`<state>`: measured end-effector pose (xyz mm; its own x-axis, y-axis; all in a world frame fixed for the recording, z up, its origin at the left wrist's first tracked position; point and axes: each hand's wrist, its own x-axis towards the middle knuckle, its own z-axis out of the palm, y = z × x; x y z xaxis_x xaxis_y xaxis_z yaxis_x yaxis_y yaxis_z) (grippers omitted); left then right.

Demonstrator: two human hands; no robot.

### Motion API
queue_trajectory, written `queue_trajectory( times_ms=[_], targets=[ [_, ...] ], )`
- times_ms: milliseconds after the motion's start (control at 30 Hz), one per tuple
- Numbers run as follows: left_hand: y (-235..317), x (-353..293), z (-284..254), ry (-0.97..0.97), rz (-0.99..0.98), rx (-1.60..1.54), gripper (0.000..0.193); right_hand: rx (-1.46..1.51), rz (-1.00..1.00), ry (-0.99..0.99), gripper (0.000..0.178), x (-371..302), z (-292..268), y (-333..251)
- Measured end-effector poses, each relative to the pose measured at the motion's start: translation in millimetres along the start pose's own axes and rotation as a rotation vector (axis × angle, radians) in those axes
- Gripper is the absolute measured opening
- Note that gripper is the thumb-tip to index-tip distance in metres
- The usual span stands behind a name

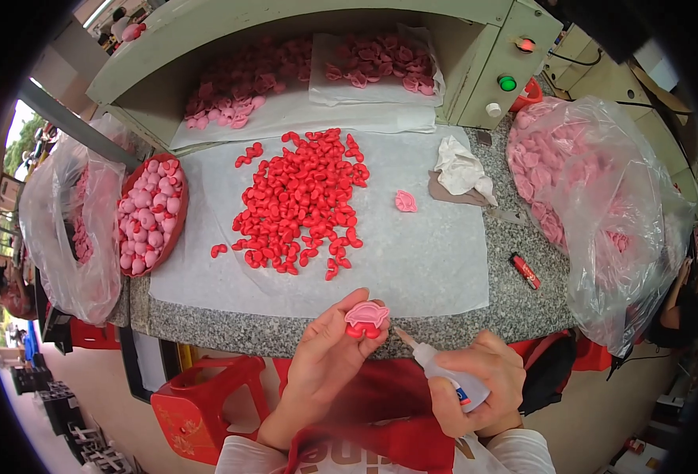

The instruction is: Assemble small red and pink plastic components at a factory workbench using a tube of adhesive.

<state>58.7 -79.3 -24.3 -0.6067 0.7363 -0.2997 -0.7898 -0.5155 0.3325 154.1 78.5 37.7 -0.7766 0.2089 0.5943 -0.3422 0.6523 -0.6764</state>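
Just in front of the table's near edge, my left hand [329,347] is closed round a small pink moulded piece [367,314] with a red rounded part [363,330] along its lower side. My right hand [479,383] grips a translucent squeeze bottle of glue [458,382], its narrow nozzle [403,337] pointing up and left toward the pink piece, a small gap between them. Beyond my hands a heap of small red curved pieces [298,201] covers the white sheet [420,276]. One loose pink piece [405,201] lies to the right of that heap.
A green machine [475,71] with lit buttons stands behind, pink pieces [380,63] inside its opening. To the left are a red basket [177,207] of pink balls and a plastic bag [65,229]. At right: crumpled tissue [459,167], a red lighter [525,271], a big bag [602,213]. A red stool [199,411] stands below.
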Motion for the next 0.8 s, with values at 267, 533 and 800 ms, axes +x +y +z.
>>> queue_trajectory(
  times_ms=[267, 533, 800],
  targets=[
    [-0.9, -1.0, 0.4, 0.014, 0.012, -0.019, 0.039, -0.027, 0.067, 0.021, 0.024, -1.1, 3.4, -0.6],
    [-1.1, -2.3, 1.2, -0.002, 0.029, 0.006, 0.038, -0.033, 0.014, -0.015, 0.03, 0.9, 2.0, 3.3],
    [-0.6, -1.8, 0.3, -0.004, 0.039, 0.009, 0.039, -0.011, 0.014, -0.028, 0.03, -0.4, 1.4, 1.3]
  ],
)
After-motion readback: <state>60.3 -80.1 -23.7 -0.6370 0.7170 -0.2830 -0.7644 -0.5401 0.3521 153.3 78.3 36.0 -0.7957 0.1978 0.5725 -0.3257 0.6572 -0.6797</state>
